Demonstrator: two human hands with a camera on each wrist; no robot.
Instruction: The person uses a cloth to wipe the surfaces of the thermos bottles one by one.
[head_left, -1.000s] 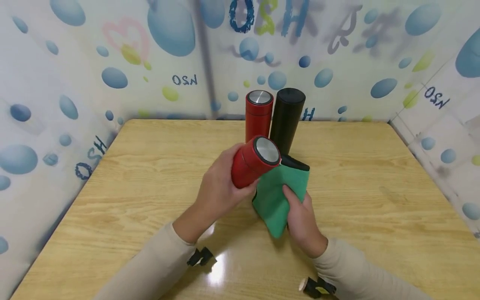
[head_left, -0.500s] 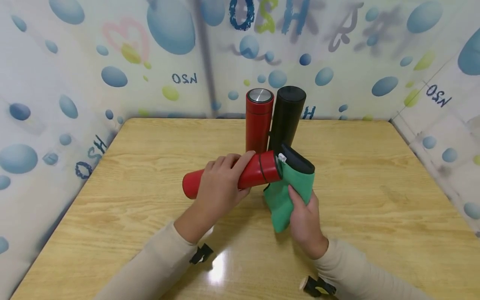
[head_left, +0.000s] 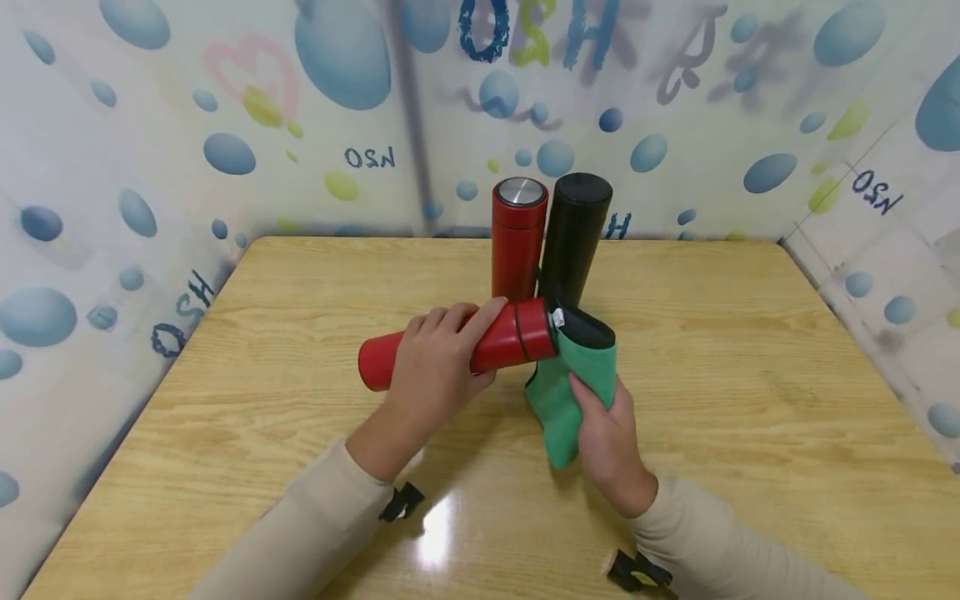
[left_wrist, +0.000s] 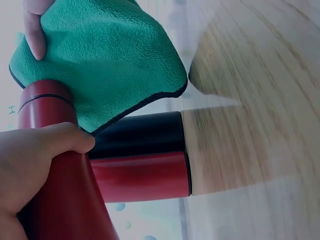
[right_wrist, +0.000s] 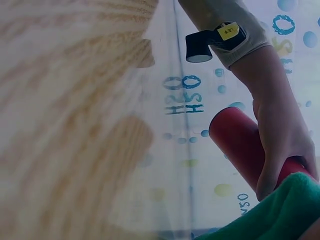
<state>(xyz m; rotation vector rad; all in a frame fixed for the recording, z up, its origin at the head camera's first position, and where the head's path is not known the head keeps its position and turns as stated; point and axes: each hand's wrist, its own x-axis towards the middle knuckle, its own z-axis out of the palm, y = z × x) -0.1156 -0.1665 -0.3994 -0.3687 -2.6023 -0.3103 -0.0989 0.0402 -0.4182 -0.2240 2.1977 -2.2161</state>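
Observation:
My left hand (head_left: 435, 367) grips a red thermos (head_left: 517, 337) round its body and holds it nearly level above the table, lid end to the right. That lid end meets a green cloth (head_left: 573, 392) with dark edging and a small white tag. The folded cloth is pinched in my right hand (head_left: 611, 442), thumb on top. In the left wrist view the cloth (left_wrist: 115, 60) spreads behind the thermos lid, fluffy side showing. Seen from the right wrist, the thermos (right_wrist: 237, 142) has its base toward the camera's left, and the cloth hides its lid end.
Behind my hands a second red thermos (head_left: 519, 242) with a silver lid top stands upright. Close to its right stands a black thermos (head_left: 576, 237). The wooden table (head_left: 300, 317) ends at a patterned wall (head_left: 450, 108) at the back.
The held thermos has turned from lid toward the camera to lying nearly level, lid rightward against the cloth. In the last half second both hands have shifted slightly left.

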